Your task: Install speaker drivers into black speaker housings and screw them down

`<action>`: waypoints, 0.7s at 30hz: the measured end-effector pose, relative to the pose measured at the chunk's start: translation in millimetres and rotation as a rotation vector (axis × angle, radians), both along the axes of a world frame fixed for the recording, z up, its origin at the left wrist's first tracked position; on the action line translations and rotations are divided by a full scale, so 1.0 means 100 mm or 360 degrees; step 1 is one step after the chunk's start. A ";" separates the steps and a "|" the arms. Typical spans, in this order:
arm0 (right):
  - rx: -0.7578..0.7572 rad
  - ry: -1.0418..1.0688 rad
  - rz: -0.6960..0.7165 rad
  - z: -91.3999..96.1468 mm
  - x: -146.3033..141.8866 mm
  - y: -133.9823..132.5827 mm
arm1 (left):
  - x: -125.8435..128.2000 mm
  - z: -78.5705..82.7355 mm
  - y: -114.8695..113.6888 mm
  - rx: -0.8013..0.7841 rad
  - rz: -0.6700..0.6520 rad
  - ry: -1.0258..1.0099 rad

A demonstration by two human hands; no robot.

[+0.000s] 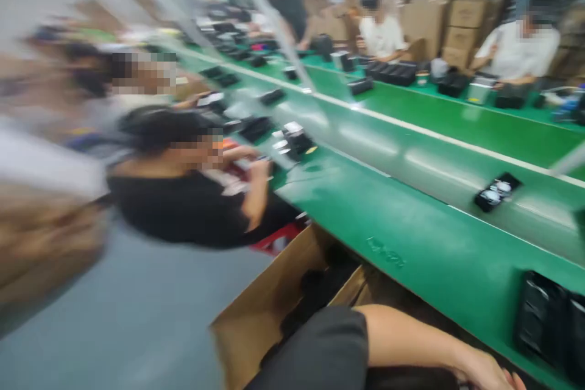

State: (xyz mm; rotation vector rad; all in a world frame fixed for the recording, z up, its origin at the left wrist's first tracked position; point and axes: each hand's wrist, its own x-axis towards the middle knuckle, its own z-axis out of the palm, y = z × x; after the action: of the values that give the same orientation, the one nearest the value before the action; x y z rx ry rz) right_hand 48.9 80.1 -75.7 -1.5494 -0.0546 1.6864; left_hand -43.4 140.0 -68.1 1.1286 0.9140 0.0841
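The picture is smeared by motion. My left forearm, in a dark grey short sleeve, runs along the bottom edge, and my left hand (484, 373) rests low at the bottom right, below the green table's (411, 237) near edge. Only the knuckles and the start of the fingers show, so its grip is unclear. It is nearest to a stack of black trays (548, 323) on the table's near right. An open cardboard box (269, 311) stands on the floor beside my arm. My right hand is out of view.
A grey-green conveyor belt (411, 158) runs down the middle of the table and carries a small black tray (497, 191) with two round parts. A seated person in black (183, 204) works at the left. More people and cardboard boxes line the far side.
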 end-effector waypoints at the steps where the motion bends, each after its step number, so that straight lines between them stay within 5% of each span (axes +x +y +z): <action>1: 0.0037 0.0012 -0.0113 0.07 0.01 -0.18 | -0.03 0.06 -0.10 -0.0064 -0.0106 -0.0010; 4: 0.0160 0.0013 -0.0588 0.27 0.00 -0.72 | -0.03 0.19 -0.33 -0.0125 -0.0374 0.0006; 7: 0.0301 -0.0037 -0.1072 0.39 0.06 -0.92 | 0.25 0.22 -0.30 -0.0044 -0.0576 0.0010; 11: 0.0379 -0.0177 -0.1558 0.43 0.52 -1.00 | 1.04 0.21 -0.41 0.0074 -0.0847 -0.0021; 21: 0.0332 -0.0273 -0.2099 0.33 2.53 -2.04 | 3.40 0.18 -1.62 0.0252 -0.1180 -0.0119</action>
State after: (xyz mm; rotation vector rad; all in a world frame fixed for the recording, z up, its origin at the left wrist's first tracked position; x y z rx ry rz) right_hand 302.3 -123.7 -42.3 -1.0945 0.5638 0.4760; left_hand 296.2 -21.8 -50.0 1.5392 0.3837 -0.4113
